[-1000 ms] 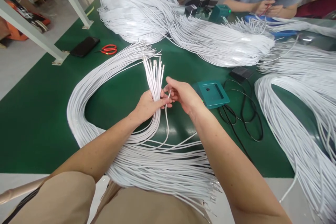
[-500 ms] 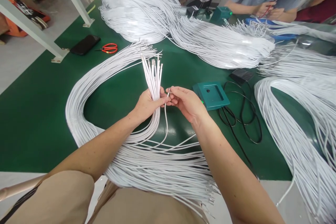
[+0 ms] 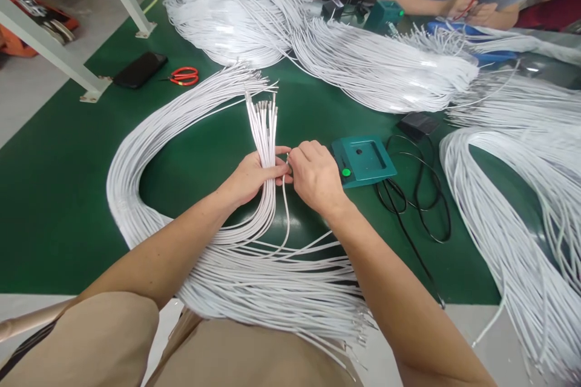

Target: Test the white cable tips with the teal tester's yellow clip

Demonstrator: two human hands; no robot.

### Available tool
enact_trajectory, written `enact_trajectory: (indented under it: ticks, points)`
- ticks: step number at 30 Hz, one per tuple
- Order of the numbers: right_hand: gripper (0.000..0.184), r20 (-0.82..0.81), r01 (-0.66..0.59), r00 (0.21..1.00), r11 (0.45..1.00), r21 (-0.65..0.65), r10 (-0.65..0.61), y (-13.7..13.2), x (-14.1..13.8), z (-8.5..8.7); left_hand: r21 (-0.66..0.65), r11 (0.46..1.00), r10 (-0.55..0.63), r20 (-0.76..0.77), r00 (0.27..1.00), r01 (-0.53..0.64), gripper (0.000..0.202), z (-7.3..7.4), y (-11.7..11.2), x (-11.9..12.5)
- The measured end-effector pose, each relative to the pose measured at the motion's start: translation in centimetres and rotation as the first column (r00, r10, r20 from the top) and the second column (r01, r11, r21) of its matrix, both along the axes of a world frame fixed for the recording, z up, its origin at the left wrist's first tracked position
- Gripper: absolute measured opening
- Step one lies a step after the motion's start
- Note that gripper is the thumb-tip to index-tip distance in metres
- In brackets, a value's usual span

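My left hand (image 3: 250, 176) is closed around a bundle of thin white cables (image 3: 264, 127) whose metal-tipped ends point away from me. My right hand (image 3: 313, 176) is curled beside it, pinching the end of a single white cable (image 3: 287, 217) against the bundle. That single cable runs down toward me into the large loop of white cables (image 3: 149, 133) lying on the green table (image 3: 59, 205). The loop's other ends spread over the table edge at my lap (image 3: 290, 296).
A teal box with a green button (image 3: 363, 160) and a black cord (image 3: 417, 205) lie right of my hands. More white cable heaps (image 3: 381, 69) fill the back and the right side (image 3: 521, 211). Red scissors (image 3: 184, 76) and a black phone (image 3: 140, 69) lie far left. Another person's hands (image 3: 467, 5) work at the far side.
My right hand has closed and moved left, bringing the single cable's end against the bundle in my left hand. The bundle's tips have drawn together.
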State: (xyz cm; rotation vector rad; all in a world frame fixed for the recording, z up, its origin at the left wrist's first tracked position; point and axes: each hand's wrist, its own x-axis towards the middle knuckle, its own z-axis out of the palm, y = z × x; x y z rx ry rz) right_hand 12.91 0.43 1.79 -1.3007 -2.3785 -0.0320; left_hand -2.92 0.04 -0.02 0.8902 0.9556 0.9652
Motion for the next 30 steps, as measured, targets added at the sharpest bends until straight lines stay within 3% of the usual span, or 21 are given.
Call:
enact_trajectory:
  ticks: [2,5,10,17,23,30]
  points:
    - [0.030,0.109,-0.043,0.993,0.999,0.013,0.041,0.5,0.9,-0.1,0.000,1.000,0.009,-0.069,0.998,-0.009,0.044,-0.2,0.1,0.2]
    - [0.019,0.162,0.022,0.987,1.000,-0.006,-0.021,1.6,2.6,-0.1,0.019,0.999,0.037,-0.171,0.985,-0.034,0.046,-0.6,0.3,0.4]
    - [0.018,0.324,0.068,0.946,0.984,-0.166,-0.011,2.8,4.3,-0.2,0.018,0.999,0.036,-0.237,0.971,-0.033,0.049,-1.2,0.6,0.8]
    - [0.016,0.245,0.082,0.969,0.968,-0.239,-0.022,3.4,4.6,-0.1,0.021,0.999,0.053,-0.299,0.953,-0.049,0.047,-1.6,0.7,1.1]
    - [0.026,-0.009,0.105,0.993,0.927,-0.360,-0.116,3.2,2.0,1.2,0.086,0.995,0.085,-0.357,0.930,-0.058,0.042,-1.2,0.5,1.5]
    - [0.020,0.080,0.202,0.979,0.867,-0.455,-0.187,3.3,0.6,0.9,0.121,0.989,0.129,-0.373,0.919,-0.089,0.040,-1.3,0.4,1.3]
